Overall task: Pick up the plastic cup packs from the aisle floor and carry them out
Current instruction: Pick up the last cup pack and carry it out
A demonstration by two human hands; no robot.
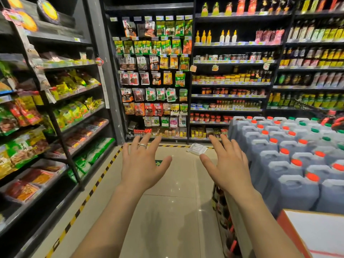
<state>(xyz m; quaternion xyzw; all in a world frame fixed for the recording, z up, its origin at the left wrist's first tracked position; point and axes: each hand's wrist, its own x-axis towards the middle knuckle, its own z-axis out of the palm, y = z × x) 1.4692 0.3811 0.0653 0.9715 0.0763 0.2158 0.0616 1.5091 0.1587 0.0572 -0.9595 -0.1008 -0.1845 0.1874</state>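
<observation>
Left shelving [74, 116]: bagged snacks in rows, outward of the left hand.
Floor tape [89, 194]: yellow-and-black strip along the shelf foot, outward of the left forearm.
Left hand [143, 164]: held out palm down, fingers straight and spread, holding nothing (a ring [142, 145] on one finger).
Plastic cup pack [197, 148]: one white pack on the aisle floor beyond both hands, in the gap between them, nearer the right thumb; untouched.
Right hand [227, 164]: palm down, fingers spread, holding nothing.
Jugs [290, 164]: red- and green-capped, massed outward of the right hand.
Carton [320, 231]: white-topped, outward of the right forearm.
</observation>
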